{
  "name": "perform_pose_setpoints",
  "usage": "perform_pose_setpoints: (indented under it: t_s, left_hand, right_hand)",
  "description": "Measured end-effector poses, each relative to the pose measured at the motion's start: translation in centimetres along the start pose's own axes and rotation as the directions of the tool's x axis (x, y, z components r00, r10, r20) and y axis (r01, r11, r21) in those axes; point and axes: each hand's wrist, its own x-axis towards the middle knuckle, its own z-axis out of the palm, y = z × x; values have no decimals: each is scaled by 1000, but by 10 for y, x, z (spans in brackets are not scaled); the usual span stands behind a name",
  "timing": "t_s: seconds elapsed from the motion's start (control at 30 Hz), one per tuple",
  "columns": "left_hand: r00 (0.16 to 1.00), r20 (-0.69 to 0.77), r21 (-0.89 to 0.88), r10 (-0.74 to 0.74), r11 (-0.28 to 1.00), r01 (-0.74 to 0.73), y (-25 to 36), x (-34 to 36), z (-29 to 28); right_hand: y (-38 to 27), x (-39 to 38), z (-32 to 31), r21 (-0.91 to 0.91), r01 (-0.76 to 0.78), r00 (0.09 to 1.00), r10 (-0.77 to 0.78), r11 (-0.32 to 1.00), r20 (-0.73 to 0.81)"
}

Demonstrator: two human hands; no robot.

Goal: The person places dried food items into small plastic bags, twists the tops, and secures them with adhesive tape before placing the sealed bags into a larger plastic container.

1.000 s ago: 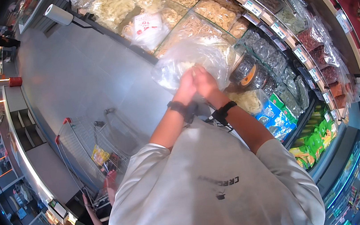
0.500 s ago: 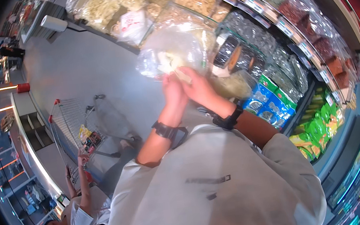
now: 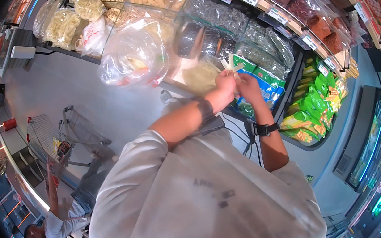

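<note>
both hands, left hand and right hand, pinched on a pale strip; judged step: tying it; plastic bag rests nearby.

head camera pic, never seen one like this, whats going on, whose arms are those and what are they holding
The camera sits on a person's head and looks down, so the pale shirt filling the bottom is their own body, and the round warped edges come from the fisheye lens. Both forearms reach up into the picture. The left hand and right hand meet over a shop's bulk food bins, pinching a small pale strip between them; each wrist wears a dark band. A clear plastic bag with some food inside shows just left of the hands; what holds it up is unclear. Lower left, another person stands by a shopping cart.
</note>
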Motion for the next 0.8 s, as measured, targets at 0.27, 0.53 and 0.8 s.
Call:
perform_pose_setpoints:
  t_s: [0.27, 0.53, 0.8]
  left_hand:
    - [985, -81, 316, -154, 933, 172, -1, 35, -28]
    - [913, 281, 239, -294, 943, 230, 17, 66, -110]
    - [993, 87, 547, -81, 837, 20, 16, 144, -133]
  right_hand:
    - [40, 33, 12, 174, -256, 952, 217, 951, 215]
    - [95, 108, 78, -132, -37, 965, 70, 991, 253]
    - [33, 78, 86, 59, -111, 945, 87, 992, 315]
